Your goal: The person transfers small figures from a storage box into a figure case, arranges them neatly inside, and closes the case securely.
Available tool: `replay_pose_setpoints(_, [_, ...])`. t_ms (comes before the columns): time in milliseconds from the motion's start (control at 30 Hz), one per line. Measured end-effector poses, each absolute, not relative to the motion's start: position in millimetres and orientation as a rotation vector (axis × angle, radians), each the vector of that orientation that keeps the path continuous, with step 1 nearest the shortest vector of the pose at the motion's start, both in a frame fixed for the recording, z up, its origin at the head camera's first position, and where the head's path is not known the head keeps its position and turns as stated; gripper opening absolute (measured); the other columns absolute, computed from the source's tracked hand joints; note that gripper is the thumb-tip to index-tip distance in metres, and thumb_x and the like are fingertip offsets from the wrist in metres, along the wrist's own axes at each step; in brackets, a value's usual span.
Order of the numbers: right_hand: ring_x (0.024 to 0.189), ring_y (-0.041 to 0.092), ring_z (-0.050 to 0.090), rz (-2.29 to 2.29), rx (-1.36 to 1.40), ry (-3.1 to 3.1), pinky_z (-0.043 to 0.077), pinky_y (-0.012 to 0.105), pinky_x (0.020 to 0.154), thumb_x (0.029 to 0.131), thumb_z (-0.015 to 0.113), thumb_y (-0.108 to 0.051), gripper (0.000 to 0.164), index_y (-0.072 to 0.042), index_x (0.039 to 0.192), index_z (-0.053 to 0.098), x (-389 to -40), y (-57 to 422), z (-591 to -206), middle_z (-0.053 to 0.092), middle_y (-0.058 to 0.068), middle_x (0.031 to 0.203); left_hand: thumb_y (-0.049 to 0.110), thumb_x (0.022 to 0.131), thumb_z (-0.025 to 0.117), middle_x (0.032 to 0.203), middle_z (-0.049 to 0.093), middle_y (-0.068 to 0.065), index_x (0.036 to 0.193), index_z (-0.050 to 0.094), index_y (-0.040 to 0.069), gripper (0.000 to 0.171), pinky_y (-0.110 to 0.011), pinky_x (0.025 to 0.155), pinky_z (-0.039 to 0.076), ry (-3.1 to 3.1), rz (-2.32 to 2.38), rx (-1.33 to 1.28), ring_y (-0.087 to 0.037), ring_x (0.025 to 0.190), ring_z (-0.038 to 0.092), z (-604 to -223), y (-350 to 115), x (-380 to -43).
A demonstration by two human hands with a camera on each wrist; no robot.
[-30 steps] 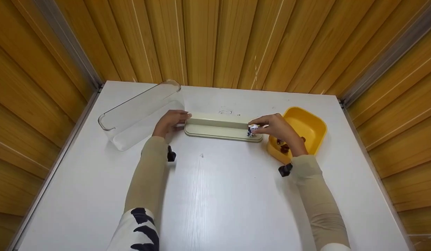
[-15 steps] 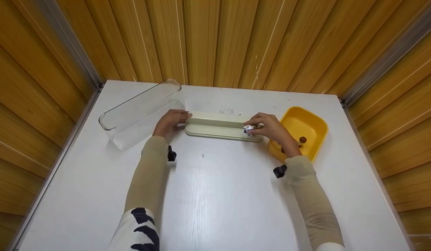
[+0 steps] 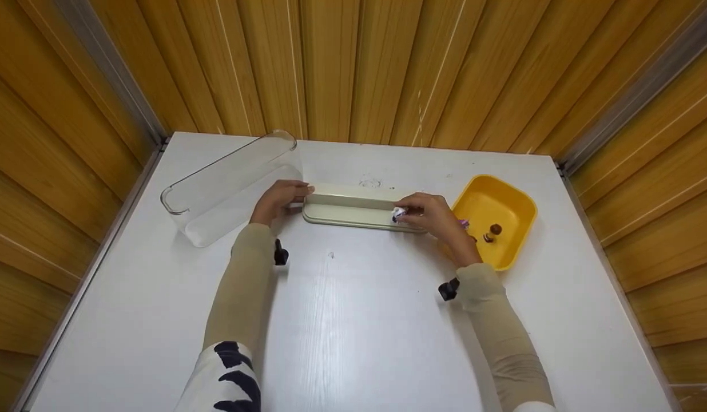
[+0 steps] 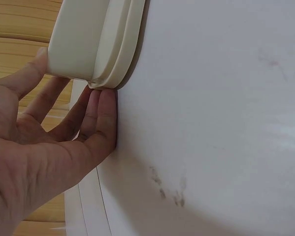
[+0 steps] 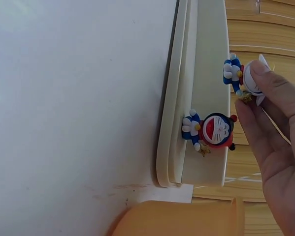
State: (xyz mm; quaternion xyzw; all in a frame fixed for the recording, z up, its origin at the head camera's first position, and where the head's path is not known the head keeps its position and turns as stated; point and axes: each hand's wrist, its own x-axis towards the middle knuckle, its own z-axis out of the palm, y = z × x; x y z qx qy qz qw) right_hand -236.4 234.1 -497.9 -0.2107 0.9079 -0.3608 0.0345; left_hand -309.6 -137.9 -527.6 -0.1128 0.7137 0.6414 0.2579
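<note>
My left hand (image 3: 280, 200) holds the left end of a long cream display stand (image 3: 353, 213), its thumb at the upright back wall and its other fingertips along the end of the base (image 4: 113, 64). At the stand's right part, my right hand (image 3: 433, 216) pinches a small blue-and-white cartoon cat figurine (image 5: 233, 73) by its white, eared head, over the base. A second cat figurine with a red hood (image 5: 213, 130) stands upright on the base near the right end. In the head view my right hand hides that second one.
A yellow bin (image 3: 511, 200) stands at the right, with a brown-headed figurine (image 3: 492, 232) and a purple piece (image 3: 464, 224) in it. At the back left a clear, long plastic cover (image 3: 233, 183) lies slanted. Wood-look panels (image 3: 353, 68) rise behind the white table (image 3: 353, 320).
My right hand has moved left along the stand with the figurine, uncovering more of the yellow bin's inside. My left hand stays on the stand's left end.
</note>
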Motion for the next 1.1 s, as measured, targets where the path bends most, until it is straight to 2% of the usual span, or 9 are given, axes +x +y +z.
replay_pose_setpoints(300, [0.106,0.022,0.068,-1.196,-0.661,2.884,0.054,0.039,0.099,0.092,0.076,-0.014,0.033,-0.011,0.125,0.073,-233,225,-511,0.072,0.005,0.120,0.025,0.096,0.073,0.142,0.058,-0.010,0.145,0.054,0.006,0.056,-0.041,0.110,0.045,1.939,1.715,-0.331,-0.025,0.129,0.054,-526,-138,-311])
replay_pose_setpoints(533, [0.114,0.025,0.063,-1.148,-0.670,2.999,0.050,0.043,0.105,0.092,0.077,-0.015,0.030,-0.011,0.121,0.075,-233,220,-517,0.072,0.007,0.120,0.025,0.097,0.071,0.140,0.060,-0.009,0.143,0.056,0.007,0.051,-0.040,0.109,0.046,1.945,1.708,-0.337,-0.024,0.128,0.055,-525,-137,-310])
replay_pose_setpoints(800, [0.114,0.024,0.060,-1.159,-0.667,3.026,0.048,0.044,0.105,0.091,0.078,-0.016,0.027,-0.011,0.117,0.076,-233,217,-520,0.072,0.005,0.118,0.028,0.099,0.069,0.144,0.058,-0.013,0.148,0.049,0.004,0.058,-0.041,0.111,0.044,1.944,1.719,-0.264,-0.027,0.132,0.055,-526,-138,-308])
replay_pose_setpoints(1100, [0.109,0.027,0.061,-1.099,-0.630,3.032,0.051,0.044,0.101,0.091,0.078,-0.017,0.029,-0.007,0.118,0.075,-242,213,-517,0.072,0.009,0.115,0.025,0.097,0.071,0.141,0.059,-0.012,0.147,0.051,0.004,0.058,-0.041,0.109,0.046,1.930,1.739,-0.301,-0.026,0.129,0.056,-527,-138,-308])
